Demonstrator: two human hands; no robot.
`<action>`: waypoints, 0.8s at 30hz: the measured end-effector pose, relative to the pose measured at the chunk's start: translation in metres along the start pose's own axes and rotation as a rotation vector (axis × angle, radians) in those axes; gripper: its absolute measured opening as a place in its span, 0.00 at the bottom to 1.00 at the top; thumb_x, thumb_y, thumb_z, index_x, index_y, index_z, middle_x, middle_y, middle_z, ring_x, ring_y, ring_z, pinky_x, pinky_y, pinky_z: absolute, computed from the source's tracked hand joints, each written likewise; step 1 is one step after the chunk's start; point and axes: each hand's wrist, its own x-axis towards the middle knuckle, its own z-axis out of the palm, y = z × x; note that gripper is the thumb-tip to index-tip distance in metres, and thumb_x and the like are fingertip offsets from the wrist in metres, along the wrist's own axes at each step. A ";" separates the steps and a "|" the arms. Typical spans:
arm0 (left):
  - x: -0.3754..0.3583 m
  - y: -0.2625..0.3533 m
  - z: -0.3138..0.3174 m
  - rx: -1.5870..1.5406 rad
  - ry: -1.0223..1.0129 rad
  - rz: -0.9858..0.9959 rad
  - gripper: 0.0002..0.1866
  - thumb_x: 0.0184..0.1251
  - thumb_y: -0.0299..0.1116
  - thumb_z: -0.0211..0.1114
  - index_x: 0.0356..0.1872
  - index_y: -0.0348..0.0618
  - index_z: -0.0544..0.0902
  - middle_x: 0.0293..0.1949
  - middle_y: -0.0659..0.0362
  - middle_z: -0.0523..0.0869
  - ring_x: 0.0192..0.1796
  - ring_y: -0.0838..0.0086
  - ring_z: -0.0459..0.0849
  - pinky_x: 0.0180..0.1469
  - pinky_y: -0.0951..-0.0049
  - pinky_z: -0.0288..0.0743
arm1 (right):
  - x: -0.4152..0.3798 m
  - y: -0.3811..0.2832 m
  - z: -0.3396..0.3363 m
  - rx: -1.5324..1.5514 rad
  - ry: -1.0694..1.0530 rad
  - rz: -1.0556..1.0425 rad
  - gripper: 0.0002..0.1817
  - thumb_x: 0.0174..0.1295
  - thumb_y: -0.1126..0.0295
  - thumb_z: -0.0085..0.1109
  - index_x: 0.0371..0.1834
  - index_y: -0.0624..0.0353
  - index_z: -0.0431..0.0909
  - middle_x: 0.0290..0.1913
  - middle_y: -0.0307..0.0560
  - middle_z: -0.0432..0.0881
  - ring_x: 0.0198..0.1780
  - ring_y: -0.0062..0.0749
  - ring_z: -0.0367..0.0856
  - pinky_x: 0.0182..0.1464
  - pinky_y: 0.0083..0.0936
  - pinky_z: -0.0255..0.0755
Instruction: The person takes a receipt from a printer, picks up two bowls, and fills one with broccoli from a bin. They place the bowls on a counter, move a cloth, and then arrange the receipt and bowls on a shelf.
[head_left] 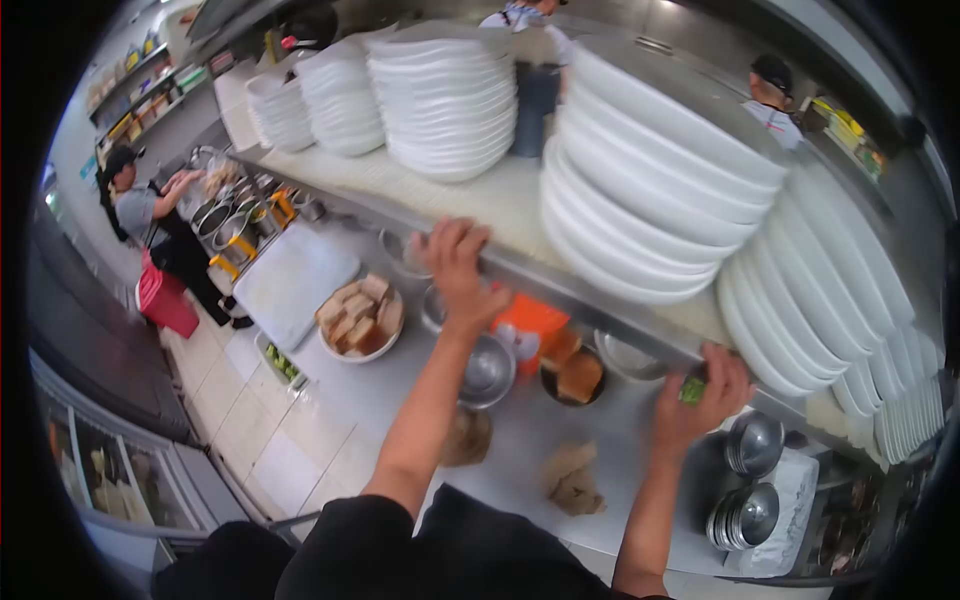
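My left hand (460,272) rests on the metal edge of the raised shelf (510,215), its fingers apart and nothing in it. Further right, my right hand (703,392) is at the same edge, fingers curled, with a small green piece (691,390) showing at it. Tall stacks of white bowls (640,190) stand on the shelf between and beyond my hands. Under the shelf edge are an orange item (535,322), a metal bowl (487,370) and a dark bowl with bread (580,376).
A bowl of bread pieces (360,318) sits left, near a white cutting board (295,280). Crumpled brown paper (573,478) lies on the counter. Small metal bowls (745,515) stack at right. A co-worker (150,215) stands far left; two more people are behind the shelf.
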 end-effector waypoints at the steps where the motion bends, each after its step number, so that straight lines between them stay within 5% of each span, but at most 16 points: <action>1: 0.000 -0.002 -0.001 -0.001 0.001 0.002 0.33 0.33 0.47 0.63 0.49 0.47 0.75 0.50 0.53 0.74 0.63 0.53 0.66 0.69 0.44 0.41 | -0.001 -0.002 0.000 -0.011 -0.003 -0.004 0.25 0.43 0.74 0.60 0.50 0.50 0.79 0.52 0.41 0.77 0.60 0.41 0.69 0.70 0.49 0.43; 7: 0.003 -0.005 -0.016 -0.106 -0.089 -0.044 0.32 0.32 0.35 0.64 0.51 0.49 0.75 0.52 0.56 0.73 0.64 0.55 0.66 0.70 0.43 0.40 | -0.001 -0.008 0.000 -0.020 -0.007 -0.073 0.25 0.46 0.75 0.59 0.53 0.53 0.78 0.53 0.45 0.77 0.60 0.44 0.70 0.69 0.51 0.45; 15: 0.005 -0.005 -0.021 -0.160 -0.078 -0.084 0.28 0.33 0.32 0.63 0.47 0.48 0.77 0.51 0.56 0.74 0.63 0.58 0.67 0.69 0.41 0.39 | -0.006 -0.020 0.010 -0.190 0.058 -0.100 0.26 0.47 0.69 0.61 0.54 0.55 0.76 0.54 0.46 0.77 0.59 0.46 0.71 0.68 0.51 0.46; 24: 0.006 -0.005 -0.020 -0.115 -0.134 -0.027 0.29 0.38 0.35 0.63 0.50 0.47 0.77 0.53 0.54 0.74 0.64 0.57 0.66 0.70 0.45 0.39 | -0.006 -0.019 0.013 -0.160 0.035 -0.058 0.34 0.39 0.72 0.62 0.57 0.55 0.69 0.56 0.49 0.71 0.66 0.51 0.61 0.70 0.53 0.40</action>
